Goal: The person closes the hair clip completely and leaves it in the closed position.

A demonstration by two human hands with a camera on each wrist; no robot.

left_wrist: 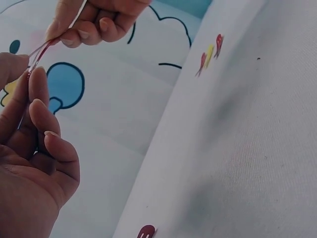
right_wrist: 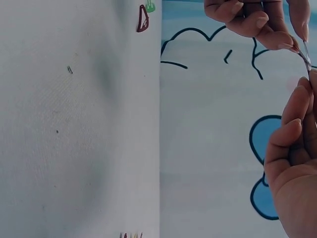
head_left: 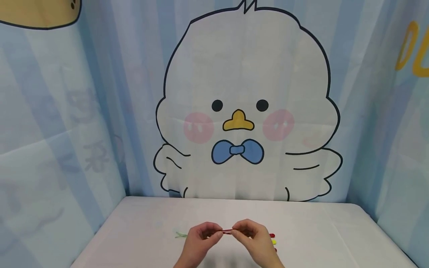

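Note:
Between my two hands runs a slim red piece [head_left: 227, 231], parted into two thin strands like a hair clip. My left hand [head_left: 201, 240] pinches one end between thumb and fingertips. The other end is pinched by my right hand [head_left: 256, 238], a short gap away. In the left wrist view the red strands [left_wrist: 43, 51] spread apart between the two sets of fingertips; the ends are hidden in the fingers. Both hands are raised over the front of the white table [head_left: 318, 230].
Right of my right hand lie small red [head_left: 272, 235] and yellow [head_left: 274, 242] pieces, partly hidden by it. A thin green forked piece [head_left: 181, 235] lies left of my left hand, near a dark red loop [right_wrist: 139, 21]. Behind the table hangs a curtain [head_left: 140, 111] with a cartoon chick.

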